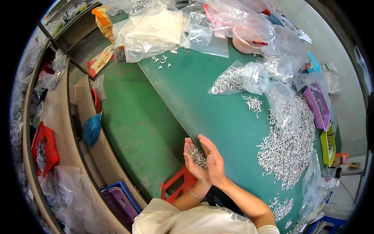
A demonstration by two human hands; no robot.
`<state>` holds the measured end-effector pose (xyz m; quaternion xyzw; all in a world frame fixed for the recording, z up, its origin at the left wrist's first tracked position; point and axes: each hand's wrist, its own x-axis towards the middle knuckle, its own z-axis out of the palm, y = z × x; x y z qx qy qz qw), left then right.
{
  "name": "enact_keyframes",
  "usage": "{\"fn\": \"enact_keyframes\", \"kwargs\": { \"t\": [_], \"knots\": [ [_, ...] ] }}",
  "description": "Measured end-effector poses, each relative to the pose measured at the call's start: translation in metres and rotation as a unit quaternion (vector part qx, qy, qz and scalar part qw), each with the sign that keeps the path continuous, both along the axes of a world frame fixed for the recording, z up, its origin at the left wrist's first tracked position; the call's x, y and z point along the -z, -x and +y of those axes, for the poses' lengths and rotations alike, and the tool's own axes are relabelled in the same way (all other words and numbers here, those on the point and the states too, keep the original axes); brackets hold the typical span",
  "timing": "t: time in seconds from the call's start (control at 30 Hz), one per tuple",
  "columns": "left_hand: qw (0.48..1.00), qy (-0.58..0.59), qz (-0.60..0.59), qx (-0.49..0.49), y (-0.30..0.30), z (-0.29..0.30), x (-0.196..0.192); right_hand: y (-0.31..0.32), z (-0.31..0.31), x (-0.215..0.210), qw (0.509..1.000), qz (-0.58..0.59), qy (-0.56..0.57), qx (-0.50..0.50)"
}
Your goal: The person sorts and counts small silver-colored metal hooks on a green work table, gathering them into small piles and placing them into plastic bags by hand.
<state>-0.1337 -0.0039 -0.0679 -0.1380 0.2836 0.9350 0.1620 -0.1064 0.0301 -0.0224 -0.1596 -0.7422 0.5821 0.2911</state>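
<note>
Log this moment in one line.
left hand: cupped, holding small curved silvery metal pieces | right hand: open, alongside | green flat-topped table: large silvery heap of similar pieces

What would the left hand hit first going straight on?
Left hand: probably the edge of the green tabletop, just ahead in the picture. Depth is unclear, so it may pass above.

Workshop: green worktable (230, 136), heaped metal parts (288, 152), shelves (58, 113).

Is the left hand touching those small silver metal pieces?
Touching. The head view shows a pile of small silver metal pieces lying directly in the cupped palm of the left hand.
</note>
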Motion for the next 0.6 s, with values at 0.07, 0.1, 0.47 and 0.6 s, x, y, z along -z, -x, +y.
{"fn": "enact_keyframes", "kwargs": {
  "t": [0.07,0.1,0.47,0.6],
  "knots": [
    [1.0,0.005,0.007,-0.004,-0.001,0.001,-0.001,0.0,0.001,0.003,0.999,0.003,-0.002,0.037],
    [1.0,0.0,0.007,-0.004,-0.001,0.0,0.002,0.001,0.001,0.002,0.999,-0.01,0.008,0.037],
    [0.998,0.055,0.005,-0.002,-0.002,0.001,-0.009,-0.001,-0.005,0.0,0.982,0.037,0.184,0.016],
    [1.0,0.008,-0.017,-0.015,-0.004,0.004,-0.009,-0.048,-0.045,0.012,0.978,0.139,0.087,0.125]
  ]
}}
